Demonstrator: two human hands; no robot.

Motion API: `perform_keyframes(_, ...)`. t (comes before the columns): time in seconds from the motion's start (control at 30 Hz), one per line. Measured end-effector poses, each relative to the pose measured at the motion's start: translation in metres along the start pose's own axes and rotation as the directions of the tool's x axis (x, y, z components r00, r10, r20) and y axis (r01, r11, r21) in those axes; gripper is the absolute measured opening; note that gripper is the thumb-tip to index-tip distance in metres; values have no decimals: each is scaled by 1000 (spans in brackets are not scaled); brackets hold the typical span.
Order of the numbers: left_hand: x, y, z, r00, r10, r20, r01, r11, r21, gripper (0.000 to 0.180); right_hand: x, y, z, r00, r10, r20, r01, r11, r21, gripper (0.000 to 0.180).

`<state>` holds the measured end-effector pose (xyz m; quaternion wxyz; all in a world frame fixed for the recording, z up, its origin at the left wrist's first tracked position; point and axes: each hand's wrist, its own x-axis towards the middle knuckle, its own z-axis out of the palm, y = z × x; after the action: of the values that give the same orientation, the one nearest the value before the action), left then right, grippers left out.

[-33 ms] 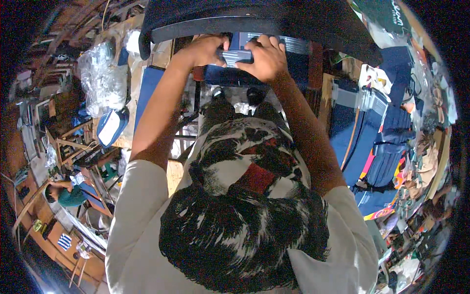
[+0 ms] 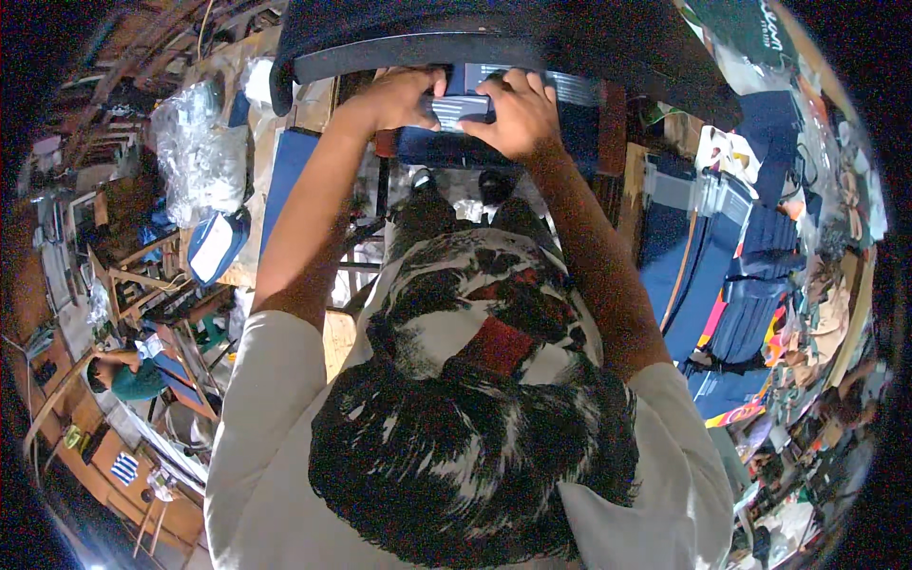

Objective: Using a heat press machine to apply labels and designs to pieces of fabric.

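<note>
My left hand and my right hand lie close together under a large dark curved edge. Between them is a small blue-grey fabric piece with pale stripes. My left thumb and fingers close on its left side, while the right thumb presses its right side with the fingers bent over the far edge. Beneath it spreads navy fabric, its near edge hanging toward my legs. More striped grey fabric shows just beyond my right hand. Some fingertips are hidden behind the piece.
Stacked navy fabric panels lie to my right, with dark bundled fabric beside them. On the left are crumpled clear plastic and a navy piece with a white face. Another person is at the far left.
</note>
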<state>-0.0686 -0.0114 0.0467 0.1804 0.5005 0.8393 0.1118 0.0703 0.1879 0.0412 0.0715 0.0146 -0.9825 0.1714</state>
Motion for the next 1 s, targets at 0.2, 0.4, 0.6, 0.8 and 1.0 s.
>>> perform_keyframes(0.2, -13, 7, -4, 1000, 3, -15, -5, 994, -111, 54, -1, 9, 8, 991, -27, -134, 37, 997, 70, 52)
perform_keyframes(0.4, -22, 10, 7, 988, -44, -147, 20, 987, -161, 51, 2, 8, 15, 991, 121, 54, -128, 766, 630, 29)
perform_keyframes(0.6, -35, 31, -4, 962, -256, -93, 196, 889, -414, 58, -7, -10, 11, 969, 192, 155, -246, 796, 553, 25)
perform_keyframes(0.8, -44, 28, 12, 835, -140, -531, 108, 990, -91, 70, -5, -15, 8, 980, 185, -67, -117, 823, 556, 21)
perform_keyframes(1.0, -37, 52, 24, 772, -90, -630, 80, 996, -43, 53, 36, 0, 33, 952, 290, -102, -196, 828, 526, 22)
